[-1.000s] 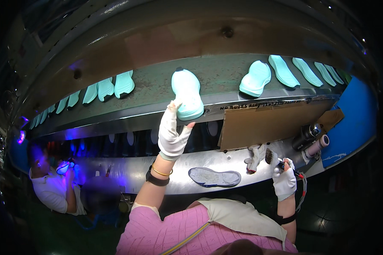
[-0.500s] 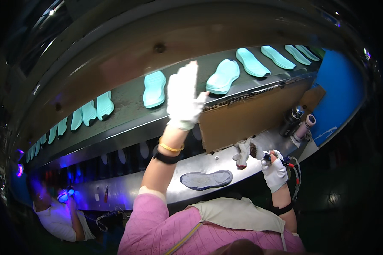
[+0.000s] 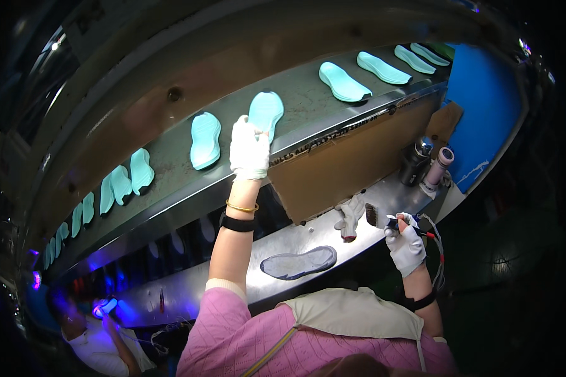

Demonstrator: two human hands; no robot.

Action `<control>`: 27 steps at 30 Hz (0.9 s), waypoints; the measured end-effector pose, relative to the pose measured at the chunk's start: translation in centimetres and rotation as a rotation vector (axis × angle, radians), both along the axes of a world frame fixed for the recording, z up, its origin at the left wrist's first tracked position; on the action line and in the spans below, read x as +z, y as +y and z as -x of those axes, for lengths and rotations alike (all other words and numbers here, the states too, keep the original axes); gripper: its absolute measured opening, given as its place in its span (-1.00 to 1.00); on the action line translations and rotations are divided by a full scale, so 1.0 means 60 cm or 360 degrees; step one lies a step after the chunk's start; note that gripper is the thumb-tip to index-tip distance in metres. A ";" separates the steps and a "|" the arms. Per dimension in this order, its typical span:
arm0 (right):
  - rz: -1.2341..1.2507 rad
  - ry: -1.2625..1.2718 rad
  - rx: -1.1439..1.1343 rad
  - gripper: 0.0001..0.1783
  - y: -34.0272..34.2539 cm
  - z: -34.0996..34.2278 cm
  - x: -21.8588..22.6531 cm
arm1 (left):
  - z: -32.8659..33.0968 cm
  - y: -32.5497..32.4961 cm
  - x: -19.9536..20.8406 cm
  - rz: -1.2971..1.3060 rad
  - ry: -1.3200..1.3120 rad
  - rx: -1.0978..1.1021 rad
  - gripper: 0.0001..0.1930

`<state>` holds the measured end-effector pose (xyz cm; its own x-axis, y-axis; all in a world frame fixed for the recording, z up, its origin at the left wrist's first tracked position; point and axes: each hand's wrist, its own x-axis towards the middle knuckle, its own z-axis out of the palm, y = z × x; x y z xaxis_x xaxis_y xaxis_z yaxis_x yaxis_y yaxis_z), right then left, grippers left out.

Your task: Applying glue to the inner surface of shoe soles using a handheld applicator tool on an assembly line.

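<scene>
My left hand (image 3: 249, 151), in a white glove, reaches over the belt with its fingers closed at the lower left side of a mint-green shoe midsole (image 3: 267, 111). The thumb lies against the midsole's near end. Left of it, another mint midsole (image 3: 205, 141) rests on the belt, apart from the hand. In my right hand (image 3: 407, 248), also gloved with some fingertips bare, is a flat brush (image 3: 371, 215) with dark bristles, held over the bench. A grey shoe sole (image 3: 299, 262) lies flat on the metal bench between my arms.
The dark conveyor belt (image 3: 170, 157) carries several more midsoles both ways. A cardboard panel (image 3: 333, 169) stands below its edge. A crumpled glove (image 3: 349, 217), a dark flask (image 3: 415, 161) and a pink bottle (image 3: 438, 166) are on the bench. Cables (image 3: 443, 257) hang beside my right hand. Another person (image 3: 100, 336) works at the left.
My left hand has gone from open and outstretched to closed on the midsole, which has shifted left toward its neighbour. My right hand still holds the brush in about the same place.
</scene>
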<state>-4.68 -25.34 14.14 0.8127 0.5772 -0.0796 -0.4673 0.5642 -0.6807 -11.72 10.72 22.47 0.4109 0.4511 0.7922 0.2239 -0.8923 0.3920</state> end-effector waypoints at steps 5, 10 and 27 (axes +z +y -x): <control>-0.0001 -0.0073 0.0095 -0.87 0.005 0.000 -0.003 | 0.010 0.008 0.010 -0.0001 0.0024 0.0138 -0.39; -0.0018 -0.0040 0.0069 -0.86 0.004 -0.003 -0.010 | 0.025 0.027 0.052 0.0625 0.0216 -0.0249 -0.07; 0.0017 -0.0076 0.0039 -0.86 -0.012 -0.005 -0.009 | -0.051 0.071 0.112 0.0278 0.1479 -0.0014 -0.08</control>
